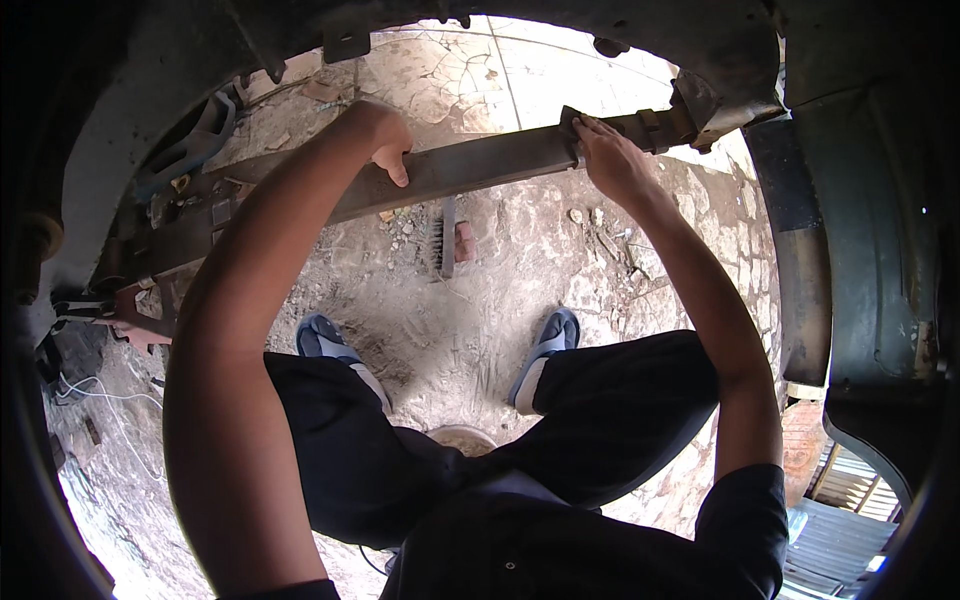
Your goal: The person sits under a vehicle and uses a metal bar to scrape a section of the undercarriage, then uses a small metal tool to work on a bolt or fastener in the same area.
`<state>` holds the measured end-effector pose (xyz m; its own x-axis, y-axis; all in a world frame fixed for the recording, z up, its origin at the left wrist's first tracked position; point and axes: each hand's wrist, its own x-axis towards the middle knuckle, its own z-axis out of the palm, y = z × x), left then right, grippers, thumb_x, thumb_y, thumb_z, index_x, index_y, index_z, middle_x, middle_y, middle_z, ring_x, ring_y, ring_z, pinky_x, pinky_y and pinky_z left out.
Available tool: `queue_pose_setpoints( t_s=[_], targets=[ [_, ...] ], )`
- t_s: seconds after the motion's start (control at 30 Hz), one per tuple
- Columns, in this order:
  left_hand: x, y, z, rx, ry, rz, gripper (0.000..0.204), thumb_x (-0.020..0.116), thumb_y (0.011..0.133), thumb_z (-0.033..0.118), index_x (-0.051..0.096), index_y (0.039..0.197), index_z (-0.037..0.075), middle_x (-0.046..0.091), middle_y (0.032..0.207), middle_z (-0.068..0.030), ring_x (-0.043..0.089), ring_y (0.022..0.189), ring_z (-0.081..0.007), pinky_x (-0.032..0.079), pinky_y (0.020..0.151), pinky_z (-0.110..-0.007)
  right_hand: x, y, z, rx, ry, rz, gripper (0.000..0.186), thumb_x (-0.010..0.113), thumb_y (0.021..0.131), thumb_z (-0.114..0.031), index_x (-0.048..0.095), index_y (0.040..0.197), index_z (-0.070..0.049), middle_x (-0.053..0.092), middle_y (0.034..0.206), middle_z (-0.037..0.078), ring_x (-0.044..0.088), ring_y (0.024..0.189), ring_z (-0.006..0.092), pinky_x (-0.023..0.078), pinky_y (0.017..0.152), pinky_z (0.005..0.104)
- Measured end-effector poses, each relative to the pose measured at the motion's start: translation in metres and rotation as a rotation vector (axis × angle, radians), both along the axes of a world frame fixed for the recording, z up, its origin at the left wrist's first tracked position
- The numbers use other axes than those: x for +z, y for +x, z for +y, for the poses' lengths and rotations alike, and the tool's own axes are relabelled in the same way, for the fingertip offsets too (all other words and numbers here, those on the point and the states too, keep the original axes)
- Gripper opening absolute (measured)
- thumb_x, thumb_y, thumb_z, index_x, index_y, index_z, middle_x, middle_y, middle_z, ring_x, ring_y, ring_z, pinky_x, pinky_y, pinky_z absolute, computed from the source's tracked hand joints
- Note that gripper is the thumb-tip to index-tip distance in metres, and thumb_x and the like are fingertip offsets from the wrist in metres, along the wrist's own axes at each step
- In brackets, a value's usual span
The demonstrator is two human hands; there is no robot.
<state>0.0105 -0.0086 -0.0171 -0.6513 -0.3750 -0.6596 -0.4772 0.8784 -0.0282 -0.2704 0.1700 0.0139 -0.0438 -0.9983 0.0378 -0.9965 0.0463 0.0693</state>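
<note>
A long, dark metal beam crosses the upper part of the view beneath the vehicle's metalwork. My left hand is curled at its upper edge left of centre, thumb against the near face; some fingers are hidden. My right hand grips a small dark plate or bracket on the beam, farther right, with its fingers pressed together. More fittings sit on the beam's right end, beside an angled metal mount.
A wire brush and brick piece lie on the dusty, cracked floor between my sandalled feet. A round object shows below my legs. Pale cable lies at left. Dark curved panels border the right; corrugated sheet shows beyond.
</note>
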Motion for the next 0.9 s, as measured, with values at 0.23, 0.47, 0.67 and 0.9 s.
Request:
queue_pose_setpoints(
  t_s=[0.23, 0.47, 0.67, 0.9],
  targets=[
    [0.001, -0.002, 0.0, 0.0, -0.004, 0.008, 0.066, 0.064, 0.08, 0.061, 0.064, 0.12, 0.009, 0.07, 0.105, -0.0106, 0.065, 0.103, -0.0293, 0.051, 0.084, -0.042, -0.006, -0.02, -0.002, -0.067, 0.043, 0.202, 0.044, 0.04, 0.096, -0.011, 0.047, 0.138, -0.005, 0.043, 0.147, 0.011, 0.04, 0.136, 0.0261, 0.037, 0.109, 0.0414],
    [0.012, -0.005, 0.007, -0.037, -0.025, -0.006, 0.068, 0.066, 0.078, 0.06, 0.061, 0.125, 0.011, 0.066, 0.113, -0.0117, 0.061, 0.109, -0.0305, 0.049, 0.089, -0.042, 0.002, -0.029, -0.005, -0.044, 0.002, 0.173, 0.043, 0.041, 0.095, -0.01, 0.048, 0.137, -0.004, 0.043, 0.147, 0.01, 0.039, 0.137, 0.0239, 0.038, 0.108, 0.043],
    [0.011, 0.0, 0.006, 0.048, 0.036, -0.082, 0.075, 0.068, 0.078, 0.057, 0.053, 0.136, 0.012, 0.06, 0.129, -0.0132, 0.056, 0.119, -0.0315, 0.045, 0.097, -0.043, -0.006, -0.007, -0.005, -0.078, 0.043, 0.197, 0.041, 0.043, 0.095, -0.011, 0.051, 0.134, -0.002, 0.047, 0.143, 0.014, 0.042, 0.134, 0.0253, 0.041, 0.106, 0.0398],
    [0.008, -0.006, 0.004, -0.028, -0.027, 0.041, 0.064, 0.066, 0.077, 0.061, 0.067, 0.116, 0.009, 0.069, 0.105, -0.0115, 0.065, 0.102, -0.03, 0.051, 0.083, -0.042, -0.002, -0.031, 0.001, -0.03, -0.039, 0.263, 0.041, 0.043, 0.094, -0.01, 0.051, 0.133, -0.002, 0.049, 0.141, 0.014, 0.045, 0.132, 0.0274, 0.042, 0.106, 0.0396]
  ],
)
